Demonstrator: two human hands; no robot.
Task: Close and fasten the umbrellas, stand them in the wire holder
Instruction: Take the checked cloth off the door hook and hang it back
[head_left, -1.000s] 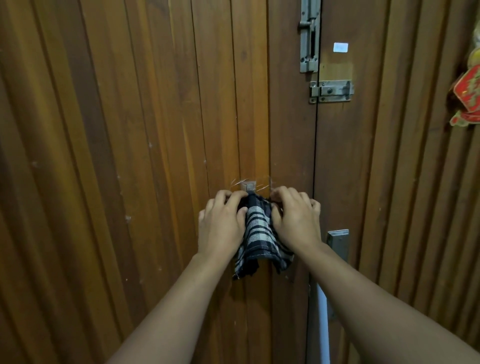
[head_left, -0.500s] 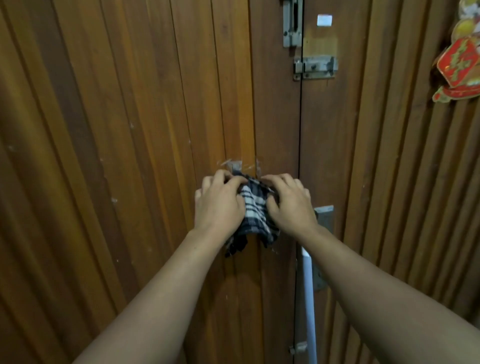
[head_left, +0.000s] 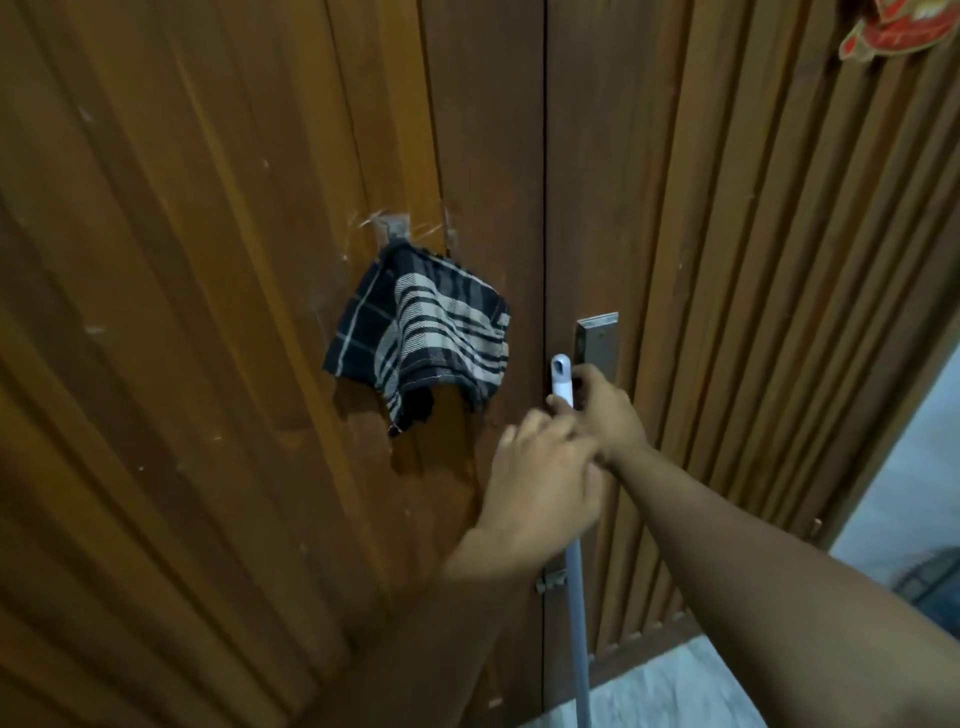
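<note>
fingers (head_left: 563, 410) of the right hand (head_left: 608, 410) are curling round a grey pole (head_left: 576, 587) just under its white cap, which is leaning by the wooden door (head_left: 208, 312). the left hand (head_left: 540, 488) is closing on the shaft below; its grasp is blurred, so i cannot tell. a checked cloth (head_left: 421, 332) is hanging up-left of the fingers. no umbrellas or wire holder are showing, so the umbrella step is likely not begun; next they need finding. the pole's foot is cut off.
</note>
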